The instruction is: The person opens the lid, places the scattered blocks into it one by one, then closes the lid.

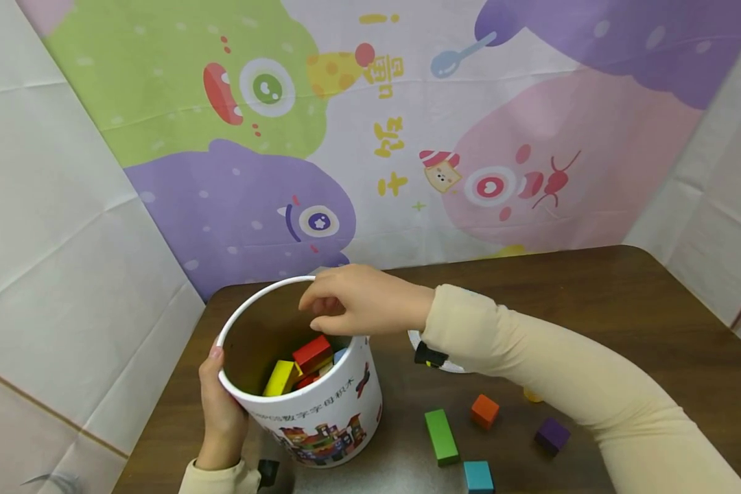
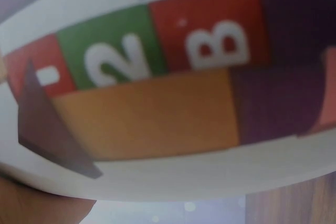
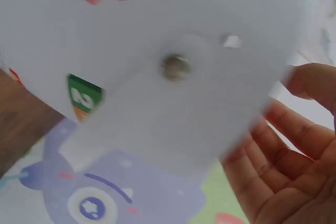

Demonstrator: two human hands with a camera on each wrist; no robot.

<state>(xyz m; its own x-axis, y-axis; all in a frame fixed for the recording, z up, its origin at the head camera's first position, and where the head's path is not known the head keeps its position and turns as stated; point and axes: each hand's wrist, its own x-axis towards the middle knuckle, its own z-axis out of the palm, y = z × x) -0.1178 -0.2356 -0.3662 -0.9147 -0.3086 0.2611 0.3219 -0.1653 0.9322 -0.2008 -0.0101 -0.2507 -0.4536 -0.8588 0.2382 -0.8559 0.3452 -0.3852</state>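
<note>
A white bucket with printed pictures stands tilted on the table, its mouth facing up. Inside lie coloured blocks, among them a yellow block and a red block. My left hand holds the bucket at its left side, fingertip at the rim; its other fingers are hidden. In the left wrist view, the bucket's printed wall fills most of the frame. Over the far right of the rim hovers my right hand, fingers loosely bent, with nothing seen between them. The right wrist view shows those relaxed fingers beside the white wall.
Right of the bucket lie a green block, an orange block, a purple block and a blue block. A yellow piece and a round white lid are partly behind the right sleeve. A cartoon-printed cloth hangs behind the table.
</note>
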